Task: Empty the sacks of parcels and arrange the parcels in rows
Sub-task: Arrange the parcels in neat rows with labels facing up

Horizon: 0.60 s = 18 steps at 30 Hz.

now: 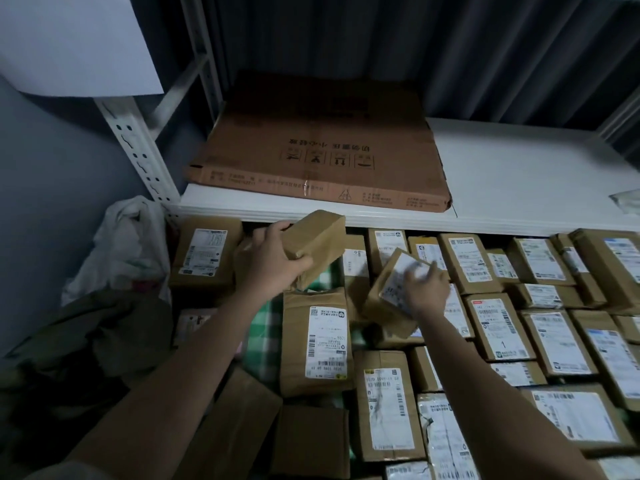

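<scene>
Parcels fill the floor rows — left hand (273,261) grips plain box (317,242), right hand (427,289) grips labelled parcel (394,289).

- Your open way in is the checked cloth (265,329) strip between the parcels, under your left hand (273,261).
- To your right the labelled parcels (540,327) lie packed edge to edge, with no gap between them.
- The white shelf (519,174) overhangs the back row; the flat carton (311,147) covers its left half.
- The dim sacks (114,306) seem to crowd the left edge.
</scene>
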Motion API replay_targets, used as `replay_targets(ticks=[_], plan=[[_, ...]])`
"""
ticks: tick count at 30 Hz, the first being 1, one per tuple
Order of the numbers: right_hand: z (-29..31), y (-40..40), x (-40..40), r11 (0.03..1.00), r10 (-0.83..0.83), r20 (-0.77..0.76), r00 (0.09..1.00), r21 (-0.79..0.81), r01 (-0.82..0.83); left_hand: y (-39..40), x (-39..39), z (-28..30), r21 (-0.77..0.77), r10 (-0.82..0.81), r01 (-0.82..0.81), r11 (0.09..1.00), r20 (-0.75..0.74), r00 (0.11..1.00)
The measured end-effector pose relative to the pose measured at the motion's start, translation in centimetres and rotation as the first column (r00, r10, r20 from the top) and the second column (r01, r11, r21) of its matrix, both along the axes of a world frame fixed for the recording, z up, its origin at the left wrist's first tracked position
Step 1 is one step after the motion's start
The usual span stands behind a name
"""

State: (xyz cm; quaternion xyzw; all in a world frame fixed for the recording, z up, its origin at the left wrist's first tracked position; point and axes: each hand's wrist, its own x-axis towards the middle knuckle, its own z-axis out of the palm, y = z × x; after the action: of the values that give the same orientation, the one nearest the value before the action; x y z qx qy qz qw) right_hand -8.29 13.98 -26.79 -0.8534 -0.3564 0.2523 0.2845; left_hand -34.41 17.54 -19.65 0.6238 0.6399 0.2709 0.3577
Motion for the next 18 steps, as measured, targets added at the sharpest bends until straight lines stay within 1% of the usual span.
replay_targets(ticks=[1, 2, 3, 5, 6, 8, 10, 11, 12, 13, 14, 15, 16, 17, 18], plan=[[0.9, 0.1, -0.9, 0.996, 0.058, 0.054, 0.997, 0.063, -0.062, -0.4, 0.2, 0.1, 0.051, -0.033, 0.035, 0.998, -0.052, 0.998], [1.8, 0.3, -2.1, 0.983, 0.12, 0.061, 0.991, 0.129, -0.127, -0.7, 0.5, 0.2, 0.098, -0.056, 0.066, 0.993, -0.101, 0.993], [2.8, 0.6, -3.3, 0.966, 0.176, 0.017, 0.984, 0.19, -0.176, -1.0, 0.7, 0.1, 0.151, -0.078, 0.099, 0.984, -0.143, 0.987], [4.6, 1.1, -5.8, 0.934, 0.284, -0.184, 0.941, 0.275, -0.228, -1.3, 1.0, 0.0, 0.254, -0.115, 0.171, 0.952, -0.222, 0.968], [5.4, 1.2, -7.1, 0.929, 0.328, -0.296, 0.897, 0.276, -0.248, -1.3, 1.0, -0.2, 0.291, -0.119, 0.2, 0.936, -0.271, 0.955], [6.2, 1.7, -8.9, 0.941, 0.334, -0.539, 0.773, 0.232, -0.245, -1.5, 0.9, -0.8, 0.365, -0.127, 0.28, 0.888, -0.391, 0.912], [6.1, 2.6, -10.2, 0.967, 0.247, -0.773, 0.584, 0.158, -0.199, -2.0, 0.8, -1.1, 0.447, -0.129, 0.377, 0.811, -0.492, 0.861], [5.8, 3.0, -10.6, 0.976, 0.2, -0.839, 0.506, 0.126, -0.178, -2.3, 0.8, -1.2, 0.473, -0.144, 0.433, 0.767, -0.53, 0.836], [5.4, 3.5, -11.1, 0.978, 0.174, -0.865, 0.47, 0.097, -0.185, -2.4, 0.4, -1.4, 0.481, -0.166, 0.495, 0.724, -0.574, 0.802], [4.7, 3.6, -11.0, 0.981, 0.154, -0.875, 0.459, 0.081, -0.176, -2.7, 0.4, -1.5, 0.444, -0.224, 0.565, 0.695, -0.614, 0.757], [3.5, 4.1, -10.8, 0.984, 0.141, -0.877, 0.459, 0.076, -0.159, -2.7, 0.0, -1.7, 0.38, -0.289, 0.61, 0.696, -0.629, 0.722], [3.1, 4.3, -10.9, 0.99, 0.12, -0.874, 0.471, 0.068, -0.127, -2.7, -0.5, -1.7, 0.279, -0.366, 0.628, 0.726, -0.617, 0.697], [3.2, 4.1, -10.7, 0.993, 0.114, -0.885, 0.452, 0.085, -0.085, -2.7, -0.8, -1.8, 0.197, -0.42, 0.618, 0.761, -0.578, 0.7], [3.0, 3.9, -10.4, 0.993, 0.118, -0.893, 0.435, 0.107, -0.049, -2.6, -1.2, -1.8, 0.153, -0.423, 0.571, 0.806, -0.526, 0.738], [2.8, 4.1, -10.2, 0.991, 0.131, -0.896, 0.424, 0.123, -0.045, -2.4, -1.8, -2.1, 0.133, -0.378, 0.487, 0.863, -0.468, 0.798]])
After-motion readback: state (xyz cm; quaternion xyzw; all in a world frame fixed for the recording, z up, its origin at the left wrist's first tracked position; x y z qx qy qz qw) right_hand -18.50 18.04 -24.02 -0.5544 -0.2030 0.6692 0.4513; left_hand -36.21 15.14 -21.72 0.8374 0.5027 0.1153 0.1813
